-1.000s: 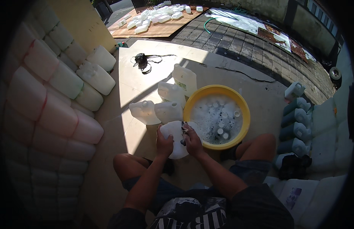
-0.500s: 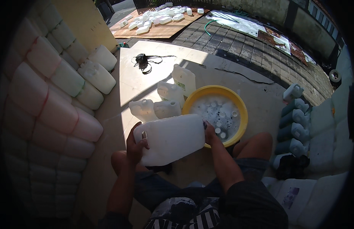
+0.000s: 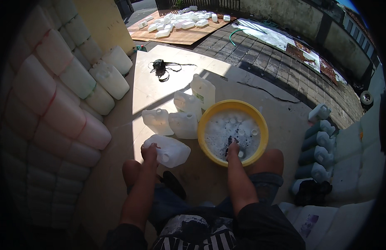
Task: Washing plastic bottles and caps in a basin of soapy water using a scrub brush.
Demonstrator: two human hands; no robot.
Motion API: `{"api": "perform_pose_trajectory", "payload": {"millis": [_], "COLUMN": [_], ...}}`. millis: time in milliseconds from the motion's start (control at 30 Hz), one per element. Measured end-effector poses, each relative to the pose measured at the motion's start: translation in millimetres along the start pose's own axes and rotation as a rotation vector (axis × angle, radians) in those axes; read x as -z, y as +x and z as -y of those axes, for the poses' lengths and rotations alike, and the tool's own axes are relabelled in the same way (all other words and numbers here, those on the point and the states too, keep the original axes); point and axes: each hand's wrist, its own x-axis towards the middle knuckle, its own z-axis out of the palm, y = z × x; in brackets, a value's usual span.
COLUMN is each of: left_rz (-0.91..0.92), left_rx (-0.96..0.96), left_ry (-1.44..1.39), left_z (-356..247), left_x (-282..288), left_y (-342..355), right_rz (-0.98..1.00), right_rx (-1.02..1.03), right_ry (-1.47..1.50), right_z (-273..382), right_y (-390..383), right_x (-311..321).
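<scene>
My left hand is closed round the handle of a white translucent plastic jerrycan, which lies tilted beside my left knee. The opening of the jerrycan points toward me. Over a yellow basin of foamy water, my right hand is closed on a dark, crumpled cloth-like thing at the suds. Several white caps float in the foam.
Several jerrycans stand left of the basin. Stacked containers line the left side, and blue-green filled jugs the right. A black strappy bundle lies ahead. Farther off, many white bottles cover a brown sheet.
The jerrycan has gone from between both hands, held broadside, down to the left in my left hand alone. My right hand has left it and moved over the basin with the dark thing.
</scene>
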Motion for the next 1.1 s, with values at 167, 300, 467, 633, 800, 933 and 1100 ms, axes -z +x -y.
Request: {"api": "perform_pose_trajectory", "payload": {"millis": [167,300,467,633,800,933,1100], "left_rz": [-0.124,-0.071,-0.060,0.003,-0.026,0.102,0.384], "left_rx": [0.318,0.600,0.710,0.652,0.225,-0.018,0.182], "left_ry": [0.187,0.106,0.102,0.168,0.725,1.185,0.990], "left_z": [40.0,56.3,44.9,-26.8,-129.5,-201.1,-262.0], "left_x": [-32.0,-57.7,-79.2,-72.0,-61.8,-64.6,-119.1], "left_y": [93.2,162.4,185.8,170.2,88.4,-37.9,-147.4], "right_rz": [0.036,0.094,0.081,-0.039,-0.231,-0.369,-0.192], "right_rx": [0.050,-0.210,0.157,0.216,-0.163,-0.370,-0.353], "right_ry": [-0.192,-0.182,-0.514,-0.583,-0.377,-0.318,-0.332], "right_z": [20.6,90.3,185.0,234.9,278.7,338.0,444.8], "right_y": [1.4,12.7,73.6,97.3,13.7,-107.0,-182.0], "right_x": [-0.7,-2.0,23.6,120.8,294.3,404.0,481.9]}}
